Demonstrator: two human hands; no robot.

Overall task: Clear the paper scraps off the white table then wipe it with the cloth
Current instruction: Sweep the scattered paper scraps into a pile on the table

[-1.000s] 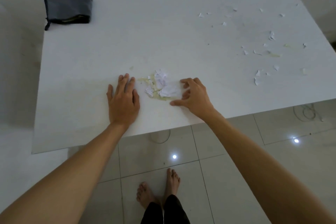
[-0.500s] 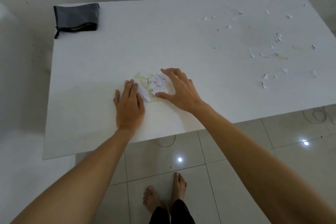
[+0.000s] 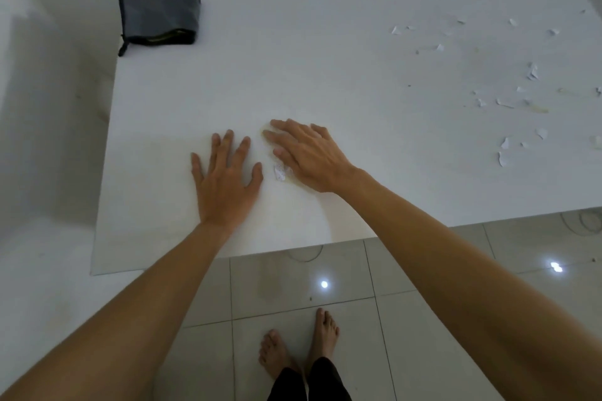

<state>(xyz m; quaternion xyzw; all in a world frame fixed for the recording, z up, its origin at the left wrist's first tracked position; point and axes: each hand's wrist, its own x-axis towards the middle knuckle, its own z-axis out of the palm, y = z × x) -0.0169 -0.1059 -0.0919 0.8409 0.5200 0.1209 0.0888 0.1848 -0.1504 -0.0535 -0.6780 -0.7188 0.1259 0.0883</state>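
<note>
Moved since a second ago: right hand has slid leftward over the little heap of paper scraps, which lay in plain sight between both hands before; now only one white corner pokes out by its thumb.
Right hand grip: lying palm down, fingers stretched out and pointing left; it covers the heap, but whether anything is pinched underneath I cannot tell.
Left hand: flat on the white table, fingers spread, gripping nothing; it has barely shifted, though the gap to the right hand has closed to almost touching.
Heap: under and just left of the right palm, between the two thumbs; a faint yellowish smear shows at the hand's edge.
Loose scraps: scattered well away to the right of the right hand, toward the table's far right part, lying as they did earlier.
Grey pouch: at the far left corner, well beyond the left hand, unmoved on the table; whether it is the cloth I cannot tell.
Below: bare feet on the tiled floor, near the table's front edge.
</note>
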